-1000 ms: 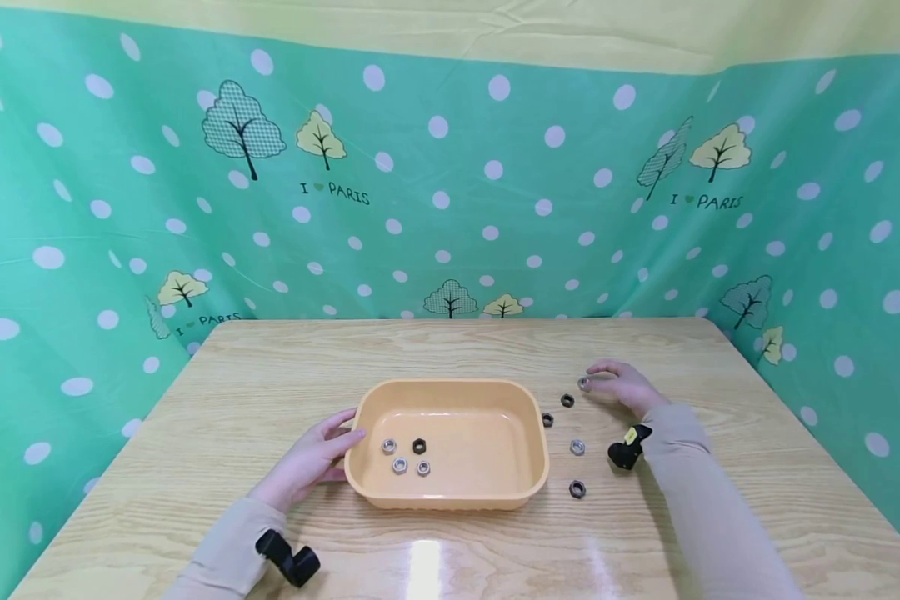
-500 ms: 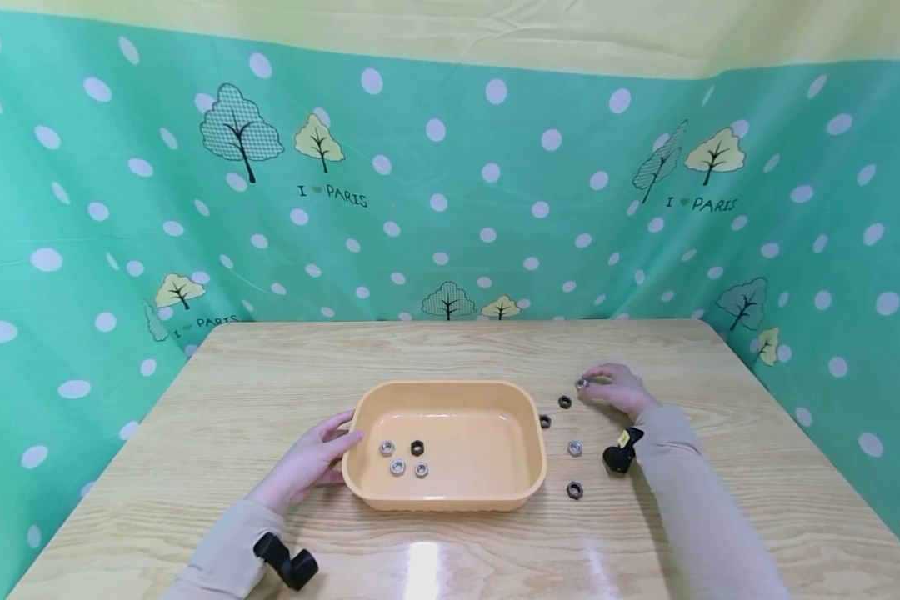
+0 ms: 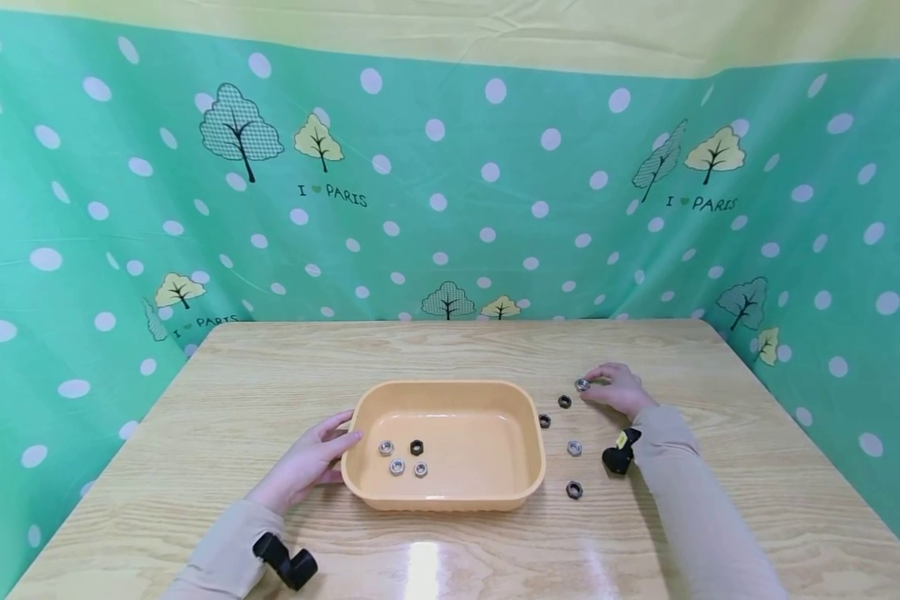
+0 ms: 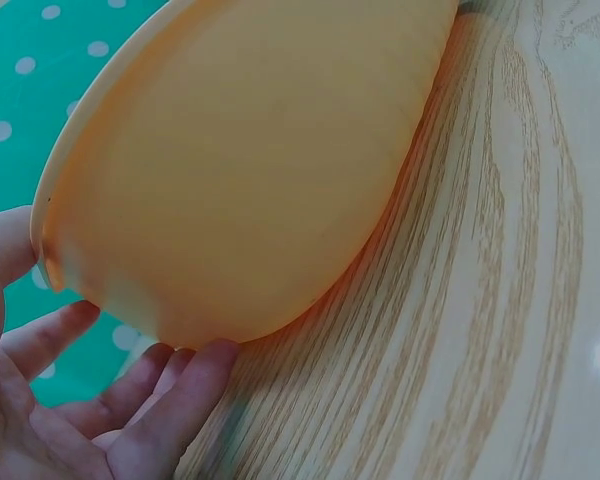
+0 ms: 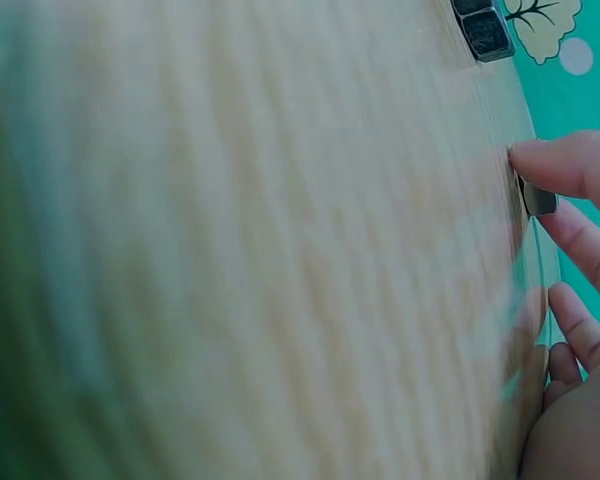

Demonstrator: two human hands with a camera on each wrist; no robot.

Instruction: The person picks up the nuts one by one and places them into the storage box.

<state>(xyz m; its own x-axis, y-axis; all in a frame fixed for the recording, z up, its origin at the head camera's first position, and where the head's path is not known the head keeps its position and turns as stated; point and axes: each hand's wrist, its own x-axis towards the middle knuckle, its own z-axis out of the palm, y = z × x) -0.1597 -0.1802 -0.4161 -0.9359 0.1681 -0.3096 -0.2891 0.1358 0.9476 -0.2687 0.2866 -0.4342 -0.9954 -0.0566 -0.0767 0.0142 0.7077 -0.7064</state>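
Note:
My left hand [image 3: 311, 457] grips the left end of an orange plastic basin [image 3: 450, 502], its thumb over the rim and its fingers against the outer wall. The left wrist view shows those fingertips on the basin's side [image 4: 250, 180]. Inside the basin lie several hex nuts, silver ones and a black nut [image 3: 417, 447]. At the back right of the table, my right hand [image 3: 619, 390] pinches a silver nut [image 3: 582, 385] between thumb and fingers. From the right wrist, that nut [image 5: 540, 198] shows only partly between the fingertips, at the tabletop.
Right of the basin lie a dark nut [image 3: 565, 402], another dark nut [image 3: 544, 421] close to the basin wall, a silver nut [image 3: 574, 448] and a dark nut [image 3: 573, 490] nearer me. A green dotted curtain [image 3: 450, 208] hangs behind the wooden table [image 3: 307, 358].
The right hand's fingers have drawn in around the silver nut, which stays at about the same spot. My left hand and the basin have not visibly moved; the head view has shifted slightly.

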